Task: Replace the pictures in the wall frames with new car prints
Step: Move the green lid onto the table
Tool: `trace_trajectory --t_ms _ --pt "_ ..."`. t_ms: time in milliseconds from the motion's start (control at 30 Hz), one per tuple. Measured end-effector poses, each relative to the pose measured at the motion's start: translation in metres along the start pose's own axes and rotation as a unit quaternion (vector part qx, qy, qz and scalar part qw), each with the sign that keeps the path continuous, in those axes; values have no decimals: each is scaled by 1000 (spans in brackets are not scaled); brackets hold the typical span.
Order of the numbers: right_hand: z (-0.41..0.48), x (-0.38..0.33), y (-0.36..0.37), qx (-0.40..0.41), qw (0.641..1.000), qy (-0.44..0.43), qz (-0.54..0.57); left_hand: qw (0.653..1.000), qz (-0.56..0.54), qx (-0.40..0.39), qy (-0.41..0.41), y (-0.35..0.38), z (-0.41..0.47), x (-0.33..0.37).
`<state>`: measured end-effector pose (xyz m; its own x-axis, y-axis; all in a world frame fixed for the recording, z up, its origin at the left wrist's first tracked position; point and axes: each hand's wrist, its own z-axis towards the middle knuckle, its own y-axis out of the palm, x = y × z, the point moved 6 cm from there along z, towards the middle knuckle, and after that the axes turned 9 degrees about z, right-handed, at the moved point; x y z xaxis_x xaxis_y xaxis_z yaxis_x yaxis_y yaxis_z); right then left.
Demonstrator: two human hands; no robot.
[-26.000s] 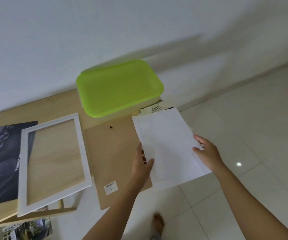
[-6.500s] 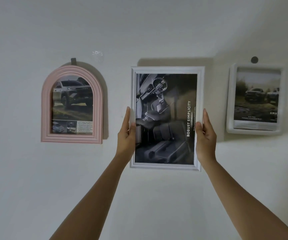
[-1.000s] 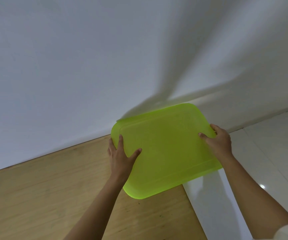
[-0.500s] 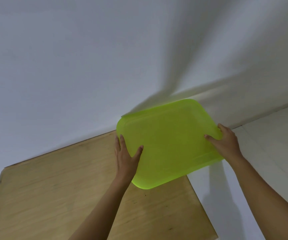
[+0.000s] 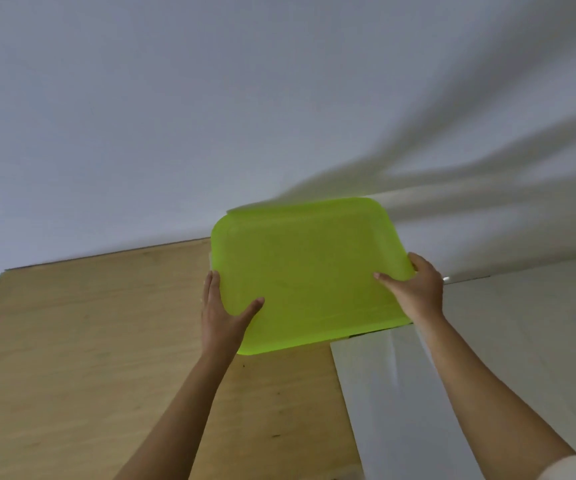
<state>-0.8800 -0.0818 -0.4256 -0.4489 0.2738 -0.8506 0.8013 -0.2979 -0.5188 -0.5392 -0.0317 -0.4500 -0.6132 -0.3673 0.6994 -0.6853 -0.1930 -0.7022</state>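
A lime-green plastic lid [image 5: 309, 271] covers a box at the far right corner of the wooden table [image 5: 89, 341], close to the white wall. My left hand [image 5: 222, 313] holds the lid's near-left edge, thumb on top and fingers along the side. My right hand [image 5: 414, 292] grips the lid's right edge, thumb on top and fingers curled round the rim. The box under the lid is almost wholly hidden. No frames or prints are in view.
A white sheet or panel [image 5: 383, 393] lies past the table's right edge, below the lid. The pale tiled floor [image 5: 539, 341] spreads to the right. The white wall [image 5: 245, 116] rises directly behind the table.
The lid has tilted down and flattened between my hands, sitting lower against the table corner. Both hands keep their hold on its edges. The white sheet has come into view.
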Motion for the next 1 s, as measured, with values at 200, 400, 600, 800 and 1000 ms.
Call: trace_trajectory --t_ms 200,400,600,800,1000 --pt "8 -6 2 -30 999 16 39 1000 -5 -1 -3 1 3 -1" --pt "8 -4 1 -34 998 6 50 1000 -25 9 -1 0 3 -3" --pt "7 1 -3 -16 998 26 63 998 -47 28 23 -7 2 3" --pt "0 -15 -6 -6 998 11 54 996 -66 41 43 -23 -6 7" --pt "-22 -31 9 -32 998 -16 55 993 -74 76 47 -62 -21 -3"
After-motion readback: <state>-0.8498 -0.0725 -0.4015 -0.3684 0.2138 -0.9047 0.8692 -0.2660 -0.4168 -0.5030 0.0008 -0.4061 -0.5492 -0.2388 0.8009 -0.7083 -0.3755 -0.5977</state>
